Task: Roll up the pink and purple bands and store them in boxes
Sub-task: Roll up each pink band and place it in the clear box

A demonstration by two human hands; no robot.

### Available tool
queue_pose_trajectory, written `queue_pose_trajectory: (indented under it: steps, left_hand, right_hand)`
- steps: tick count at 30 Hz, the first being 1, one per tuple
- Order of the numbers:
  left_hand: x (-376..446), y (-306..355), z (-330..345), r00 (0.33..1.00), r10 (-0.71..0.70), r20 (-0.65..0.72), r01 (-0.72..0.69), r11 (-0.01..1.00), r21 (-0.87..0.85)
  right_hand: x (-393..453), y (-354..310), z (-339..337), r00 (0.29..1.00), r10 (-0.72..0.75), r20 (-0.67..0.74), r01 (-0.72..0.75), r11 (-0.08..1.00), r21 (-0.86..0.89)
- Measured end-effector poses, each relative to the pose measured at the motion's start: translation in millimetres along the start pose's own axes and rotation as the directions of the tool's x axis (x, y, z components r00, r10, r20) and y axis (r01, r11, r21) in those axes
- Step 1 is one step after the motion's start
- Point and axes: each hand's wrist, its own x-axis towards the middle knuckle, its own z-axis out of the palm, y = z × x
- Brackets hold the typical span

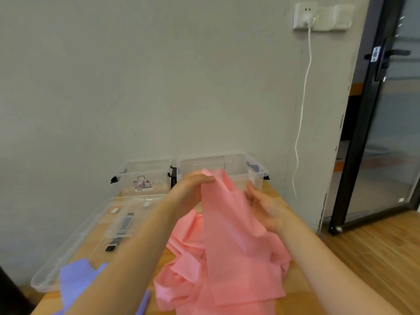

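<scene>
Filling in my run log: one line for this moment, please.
stage: rolling not begun | left hand: pinches pink band | right hand: holds band | boxes: open

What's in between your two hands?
The pink band: the left hand pinches its top end, the right hand holds its other edge. The head view shows it.

You have two clear boxes (pixel 145 180) (pixel 223 169), two lids (pixel 68 246) (pixel 127 214), one pink band (pixel 229 246), one purple band (pixel 75 278).
</scene>
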Motion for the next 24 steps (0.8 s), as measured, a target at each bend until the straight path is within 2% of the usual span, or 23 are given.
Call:
queue_pose_trajectory:
  steps: [2, 4, 7, 9, 11, 14, 17, 20, 24]
  left_hand:
    - [8.9, 19.8, 2.0, 0.993, 0.076, -0.086, -0.069, 0.994, 0.078]
    - [16.6, 41.0, 1.0, 0.973, 0.160, -0.168, -0.151, 0.986, 0.064]
    - [23.4, 70.7, -2.2, 0.962, 0.220, -0.165, -0.224, 0.974, -0.009]
    - [24.2, 87.2, 0.7, 0.961, 0.245, -0.131, -0.251, 0.967, -0.035]
    - [21.5, 94.4, 7.2, 0.957, 0.243, -0.157, -0.259, 0.961, -0.094]
    - [5.9, 78.3, 7.5, 0.962, 0.131, -0.239, -0.197, 0.941, -0.276]
    - [-26.0, 30.3, -1.4, 0.983, -0.130, -0.131, 0.058, 0.890, -0.452]
    - [-59.4, -29.6, -2.9, 0.912, -0.410, -0.020, 0.352, 0.805, -0.477]
    - [-80.5, -78.5, 2.0, 0.803, -0.596, -0.028, 0.525, 0.729, -0.440]
  right_hand:
    - [10.5, -26.6, 19.3, 0.990, -0.118, -0.074, 0.126, 0.986, 0.111]
    - [18.6, -56.7, 35.6, 0.955, -0.281, -0.096, 0.296, 0.930, 0.219]
    - [18.0, -96.0, 57.4, 0.883, -0.462, -0.080, 0.468, 0.864, 0.187]
    - [11.6, -115.0, 71.9, 0.904, -0.426, -0.031, 0.426, 0.897, 0.114]
    - [6.1, -121.7, 81.7, 0.950, -0.314, -0.005, 0.314, 0.949, 0.027]
    - [-1.9, -104.4, 77.3, 0.979, -0.204, -0.028, 0.203, 0.979, -0.033]
    - [-18.4, -56.4, 54.1, 0.985, -0.170, -0.036, 0.173, 0.982, 0.077]
    - [-49.2, 8.9, 30.4, 0.988, -0.155, 0.009, 0.152, 0.976, 0.156]
    - [-74.2, 67.4, 2.1, 0.994, -0.074, 0.079, 0.048, 0.954, 0.297]
